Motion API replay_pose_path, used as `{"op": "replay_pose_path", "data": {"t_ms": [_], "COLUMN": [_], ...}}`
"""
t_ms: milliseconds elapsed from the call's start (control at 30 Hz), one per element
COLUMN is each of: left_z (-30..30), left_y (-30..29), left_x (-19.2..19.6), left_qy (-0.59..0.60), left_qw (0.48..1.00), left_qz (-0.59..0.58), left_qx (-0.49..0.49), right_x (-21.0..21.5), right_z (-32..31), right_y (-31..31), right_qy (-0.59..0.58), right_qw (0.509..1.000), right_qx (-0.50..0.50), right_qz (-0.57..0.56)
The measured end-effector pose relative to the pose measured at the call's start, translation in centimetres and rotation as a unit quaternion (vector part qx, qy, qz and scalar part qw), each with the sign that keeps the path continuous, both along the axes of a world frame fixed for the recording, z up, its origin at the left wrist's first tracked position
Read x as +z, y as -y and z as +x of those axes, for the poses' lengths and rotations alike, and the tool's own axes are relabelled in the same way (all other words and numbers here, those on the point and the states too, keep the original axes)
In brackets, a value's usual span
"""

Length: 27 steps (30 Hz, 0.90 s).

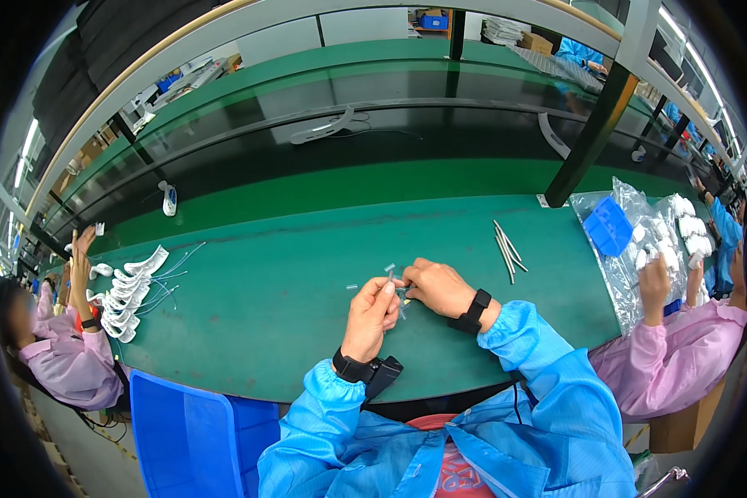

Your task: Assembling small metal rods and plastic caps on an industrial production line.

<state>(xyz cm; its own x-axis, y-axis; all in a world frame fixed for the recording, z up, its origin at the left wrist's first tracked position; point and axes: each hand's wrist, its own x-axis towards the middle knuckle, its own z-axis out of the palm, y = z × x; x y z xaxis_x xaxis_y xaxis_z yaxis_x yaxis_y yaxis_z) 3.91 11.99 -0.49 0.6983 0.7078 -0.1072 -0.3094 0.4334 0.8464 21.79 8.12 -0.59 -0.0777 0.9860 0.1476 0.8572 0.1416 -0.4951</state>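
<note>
My left hand (368, 322) is closed in a pinch above the green bench, fingertips up. A small, thin, greyish piece (391, 275) sticks out at its thumb and finger; its kind is too small to tell. Close beside it, my right hand (441, 289) has its fingers bent down and pressed together; what they hold is hidden. Several short clear tube-like pieces lie around the fingertips, one piece (352, 286) just left of my left hand. To the right of my hands lies a loose group of slim metal rods (506, 249).
White curved parts with thin wires (129, 295) lie at the left, beside a co-worker in pink. At the right, a blue tray (607, 226) and white parts rest on clear plastic bags near another co-worker. A blue bin (183, 432) stands below the bench edge. A post (593, 133) rises behind.
</note>
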Motion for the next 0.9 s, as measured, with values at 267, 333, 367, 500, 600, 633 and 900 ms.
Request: {"op": "replay_pose_path", "data": {"t_ms": [267,333,367,500,600,633,900], "left_z": [0.0,0.2,0.3,0.5,0.5,0.5,0.4], "left_y": [0.3,0.4,0.6,1.0,1.0,1.0,1.0], "left_x": [0.0,-0.1,-0.2,-0.4,-0.3,-0.3,0.0], "left_qy": [-0.061,-0.075,-0.084,-0.135,-0.16,-0.161,-0.166], "left_qw": [0.998,0.995,0.992,0.979,0.97,0.968,0.961], "left_qz": [0.014,0.039,0.052,0.084,0.113,0.121,0.13], "left_qx": [-0.033,-0.061,-0.077,-0.124,-0.147,-0.152,-0.18], "right_x": [1.9,1.8,1.6,1.7,2.0,2.0,2.3], "right_z": [1.2,1.5,1.8,2.3,2.3,2.3,2.4], "right_y": [2.6,4.0,4.6,5.9,6.2,6.2,6.1], "right_qy": [-0.231,-0.301,-0.337,-0.34,-0.345,-0.346,-0.333], "right_qw": [0.971,0.951,0.938,0.937,0.936,0.935,0.942], "right_qx": [-0.064,-0.07,-0.074,-0.068,-0.068,-0.061,-0.006], "right_qz": [-0.02,0.005,0.018,0.038,0.031,0.035,0.052]}}
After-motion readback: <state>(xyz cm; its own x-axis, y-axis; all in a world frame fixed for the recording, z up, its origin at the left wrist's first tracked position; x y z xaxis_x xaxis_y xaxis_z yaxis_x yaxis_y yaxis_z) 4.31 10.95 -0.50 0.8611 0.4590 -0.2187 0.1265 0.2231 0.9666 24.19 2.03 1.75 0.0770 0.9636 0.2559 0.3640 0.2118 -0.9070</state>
